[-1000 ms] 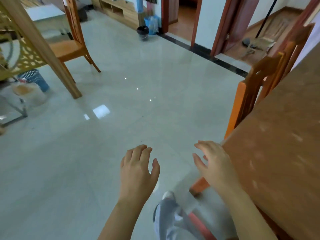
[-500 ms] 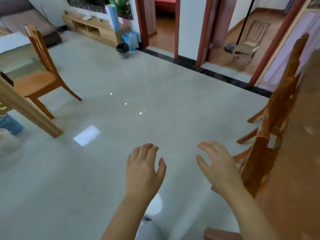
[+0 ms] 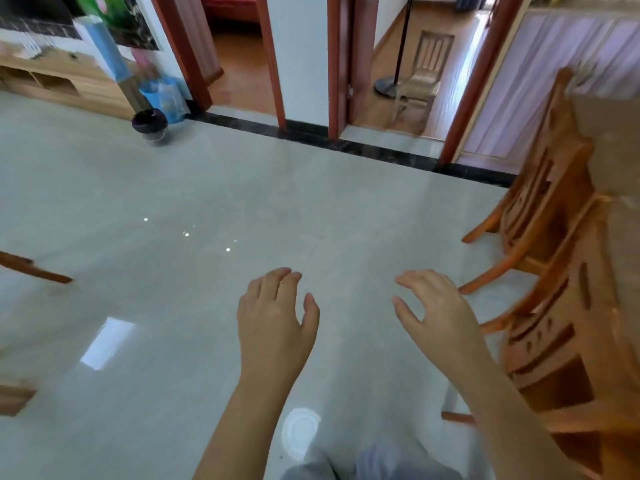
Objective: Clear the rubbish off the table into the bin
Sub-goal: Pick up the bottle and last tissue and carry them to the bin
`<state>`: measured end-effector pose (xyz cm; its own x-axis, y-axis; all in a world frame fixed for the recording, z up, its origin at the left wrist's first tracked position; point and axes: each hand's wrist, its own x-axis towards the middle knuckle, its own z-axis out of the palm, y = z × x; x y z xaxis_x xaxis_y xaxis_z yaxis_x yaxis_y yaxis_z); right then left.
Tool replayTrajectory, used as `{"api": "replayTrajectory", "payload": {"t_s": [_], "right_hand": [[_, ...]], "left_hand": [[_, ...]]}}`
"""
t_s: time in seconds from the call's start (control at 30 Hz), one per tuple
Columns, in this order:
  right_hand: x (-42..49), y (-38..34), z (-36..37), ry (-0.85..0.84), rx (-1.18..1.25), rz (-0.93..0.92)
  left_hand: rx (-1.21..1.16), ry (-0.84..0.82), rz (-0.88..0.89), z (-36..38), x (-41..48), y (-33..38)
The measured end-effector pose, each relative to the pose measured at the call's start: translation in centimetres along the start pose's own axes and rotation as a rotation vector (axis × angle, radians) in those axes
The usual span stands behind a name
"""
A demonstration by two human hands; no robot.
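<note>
My left hand (image 3: 275, 323) and my right hand (image 3: 438, 315) hover side by side over the pale tiled floor, palms down, fingers apart, nothing in either. The brown wooden table (image 3: 616, 140) shows only as a strip along the right edge, past the chairs. A small dark bin (image 3: 149, 124) with a liner stands on the floor at the far left, beside a blue bag (image 3: 162, 95). No rubbish is visible in the view.
Two orange wooden chairs (image 3: 547, 216) stand at the right, tucked against the table. A low wooden cabinet (image 3: 59, 83) runs along the far left wall. Two open doorways lie ahead, one with a small chair (image 3: 420, 77) and a lamp stand inside. A chair leg (image 3: 31, 268) pokes in at left.
The view has swung right and upward: the left chairs and blue basket have left the frame, the doorways and bin have come closer. Both hands kept their open pose.
</note>
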<state>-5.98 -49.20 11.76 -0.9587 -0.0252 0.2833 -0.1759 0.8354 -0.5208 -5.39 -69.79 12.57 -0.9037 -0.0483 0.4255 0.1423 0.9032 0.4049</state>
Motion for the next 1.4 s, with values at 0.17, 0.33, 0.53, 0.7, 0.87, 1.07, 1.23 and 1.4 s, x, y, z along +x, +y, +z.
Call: {"api": "replayTrajectory", "payload": {"t_s": [0.17, 0.33, 0.53, 0.7, 0.87, 1.07, 1.23, 1.4], "right_hand": [[6.0, 3.5, 2.1, 0.023, -0.061, 0.110], [15.4, 9.0, 2.8, 0.068, -0.062, 0.185], [26.7, 16.3, -0.8, 0.137, -0.133, 0.247], [33.7, 21.1, -1.5, 0.142, -0.185, 0.362], [40.7, 25.2, -0.8, 0.136, -0.202, 0.403], [53.4, 30.2, 0.3, 0.180, -0.234, 0.476], [64.6, 33.6, -1.2, 0.225, -0.230, 0.567], [70.6, 38.5, -2.1, 0.264, -0.215, 0.637]], "left_hand": [[-0.043, -0.119, 0.130, 5.5, 7.9, 0.2], [-0.052, -0.211, 0.221, 12.7, 17.6, 2.0], [-0.084, -0.232, 0.371, 19.4, 30.6, 7.5], [-0.144, -0.284, 0.388, 25.1, 38.5, 10.8], [-0.165, -0.354, 0.424, 31.4, 45.5, 12.1], [-0.211, -0.380, 0.462, 39.8, 58.7, 13.8], [-0.264, -0.379, 0.518, 45.6, 69.7, 16.7], [-0.308, -0.400, 0.594, 51.3, 76.2, 21.0]]}}
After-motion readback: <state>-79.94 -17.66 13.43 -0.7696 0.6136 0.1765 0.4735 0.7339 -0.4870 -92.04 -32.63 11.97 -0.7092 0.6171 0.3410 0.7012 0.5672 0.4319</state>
